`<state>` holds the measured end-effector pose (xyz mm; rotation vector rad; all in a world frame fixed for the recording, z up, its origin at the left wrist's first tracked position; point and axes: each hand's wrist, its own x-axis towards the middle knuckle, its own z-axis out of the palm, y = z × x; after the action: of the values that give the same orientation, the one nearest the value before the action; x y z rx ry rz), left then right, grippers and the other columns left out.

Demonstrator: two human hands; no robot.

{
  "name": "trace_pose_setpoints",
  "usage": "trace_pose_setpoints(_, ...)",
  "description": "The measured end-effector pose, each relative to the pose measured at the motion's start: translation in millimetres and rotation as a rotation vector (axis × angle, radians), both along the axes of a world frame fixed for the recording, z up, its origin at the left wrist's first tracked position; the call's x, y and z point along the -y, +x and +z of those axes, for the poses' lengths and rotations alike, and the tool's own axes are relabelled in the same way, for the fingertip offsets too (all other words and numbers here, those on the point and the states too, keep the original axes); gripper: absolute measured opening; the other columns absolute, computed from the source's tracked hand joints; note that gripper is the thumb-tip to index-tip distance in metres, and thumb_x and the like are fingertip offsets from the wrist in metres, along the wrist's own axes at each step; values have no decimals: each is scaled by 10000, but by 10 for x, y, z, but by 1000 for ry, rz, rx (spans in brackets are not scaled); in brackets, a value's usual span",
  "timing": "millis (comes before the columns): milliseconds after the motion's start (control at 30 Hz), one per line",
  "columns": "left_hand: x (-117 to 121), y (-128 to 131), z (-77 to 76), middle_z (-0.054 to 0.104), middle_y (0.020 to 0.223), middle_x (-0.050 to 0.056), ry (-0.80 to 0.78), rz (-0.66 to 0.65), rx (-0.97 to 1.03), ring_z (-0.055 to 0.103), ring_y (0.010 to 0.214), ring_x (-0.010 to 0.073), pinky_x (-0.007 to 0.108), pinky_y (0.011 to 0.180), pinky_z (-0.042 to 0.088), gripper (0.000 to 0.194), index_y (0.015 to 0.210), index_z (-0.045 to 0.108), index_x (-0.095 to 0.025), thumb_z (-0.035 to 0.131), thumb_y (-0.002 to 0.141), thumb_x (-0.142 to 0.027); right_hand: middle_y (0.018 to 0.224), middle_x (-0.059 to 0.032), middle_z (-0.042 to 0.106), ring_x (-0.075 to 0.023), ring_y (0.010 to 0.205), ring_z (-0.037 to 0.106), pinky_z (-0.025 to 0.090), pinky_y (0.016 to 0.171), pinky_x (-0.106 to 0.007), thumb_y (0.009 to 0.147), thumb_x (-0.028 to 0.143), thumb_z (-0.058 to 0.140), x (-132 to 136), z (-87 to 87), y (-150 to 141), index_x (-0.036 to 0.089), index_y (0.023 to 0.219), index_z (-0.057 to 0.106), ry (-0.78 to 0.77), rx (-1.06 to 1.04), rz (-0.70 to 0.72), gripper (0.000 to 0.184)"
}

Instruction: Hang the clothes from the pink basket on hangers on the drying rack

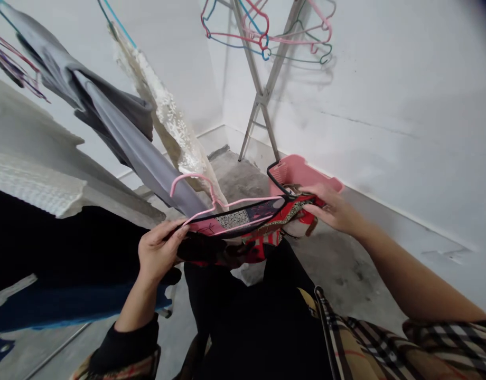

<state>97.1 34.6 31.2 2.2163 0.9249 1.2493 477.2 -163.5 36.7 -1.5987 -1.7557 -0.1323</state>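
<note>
My left hand (159, 250) pinches the left shoulder of a red, black and patterned garment (246, 221) that sits on a pink hanger (211, 198). At the garment's other end my right hand (332, 208) grips the cloth, fingers closed. The garment is stretched flat between both hands at waist height, with its lower part hanging down in folds. The hanger's hook points up and to the left.
A pink laundry basket (302, 171) stands on the concrete floor by the wall. Grey, lace and black-and-blue garments (120, 126) hang on the left. A metal rack leg (262, 100) stands in the corner with several empty coloured hangers (262, 31) above.
</note>
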Motion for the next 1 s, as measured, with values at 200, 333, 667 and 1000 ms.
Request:
trace_pose_setpoints(200,-66,127,22,732,825,29,35,-11,-49,655,722,145,257,701,528,258,957,756,-212,643,845,-415,680,8,713,-188,552,640,508,528,-323,886,441,539,192,314,-74,328,815,725,-55,-100,-85,229)
trace_pose_setpoints(333,-263,230,-211,713,1019,78,177,97,-145,641,967,221,368,903,511,390,1153,688,-219,619,853,-458,704,20,736,-250,624,688,524,558,-381,766,444,641,352,651,46,417,722,719,25,-213,-366,93)
trace_pose_setpoints(667,-420,50,-1835,508,1424,155,-476,302,-879,452,1317,360,537,1050,385,525,1386,518,-193,539,877,-322,744,-42,747,-296,777,707,492,662,-453,663,522,584,270,1500,266,398,690,700,321,-40,-868,171)
trace_pose_setpoints(1000,-381,-63,-2388,329,1568,82,-602,398,-902,280,1436,353,573,1039,378,495,1389,502,-321,400,918,-431,956,-119,754,-249,904,685,476,783,-353,857,283,537,-1341,2508,-222,151,919,768,620,93,-579,272)
